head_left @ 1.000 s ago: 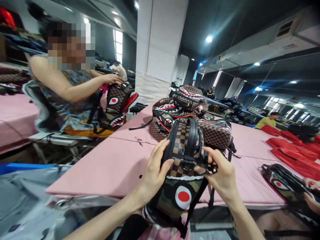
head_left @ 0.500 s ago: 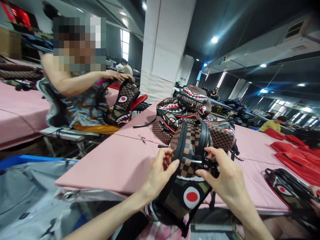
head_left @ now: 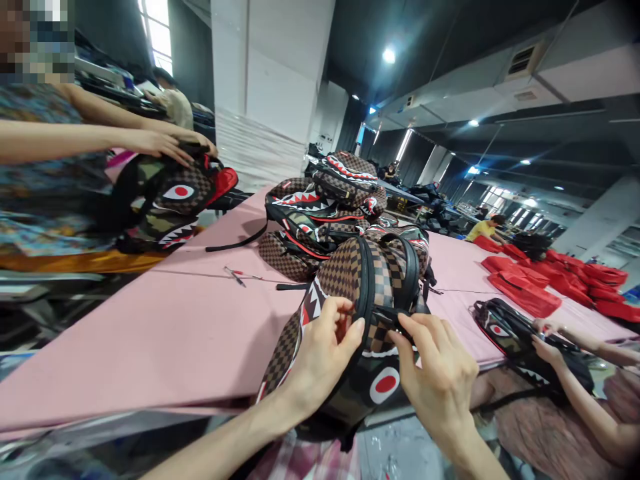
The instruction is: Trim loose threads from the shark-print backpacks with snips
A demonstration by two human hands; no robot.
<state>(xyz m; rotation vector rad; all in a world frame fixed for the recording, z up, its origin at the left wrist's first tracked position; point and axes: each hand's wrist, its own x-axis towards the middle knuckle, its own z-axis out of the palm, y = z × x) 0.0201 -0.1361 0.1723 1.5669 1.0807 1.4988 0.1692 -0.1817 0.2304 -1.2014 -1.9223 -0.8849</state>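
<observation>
A brown checkered backpack [head_left: 340, 263] stands tilted at the near table edge, partly over my lap. Its camouflage side carries a red and white eye patch [head_left: 385, 385], and shark teeth show along its left face. With fingers curled, my left hand [head_left: 320, 357] grips the bag beside its curved black zipper [head_left: 367, 280]. On the other side of the zipper, my right hand [head_left: 440, 363] pinches a short black strap [head_left: 387, 316] between thumb and fingers. The black top handle [head_left: 411, 273] arches just above that hand. What lies under my left fingertips is hidden.
Several similar backpacks [head_left: 300, 257] are piled behind mine on the pink table [head_left: 200, 320]. Small scissors [head_left: 235, 277] and a pen lie left of them. A co-worker at left handles another backpack [head_left: 180, 200]; one at right works on a dark bag [head_left: 505, 333]. Red cloth pieces [head_left: 525, 287] lie beyond.
My view has swung right. The backpack has turned, showing more of its toothed left face. My right hand's fingers have drawn together on the black strap. My left hand keeps its grip near the zipper.
</observation>
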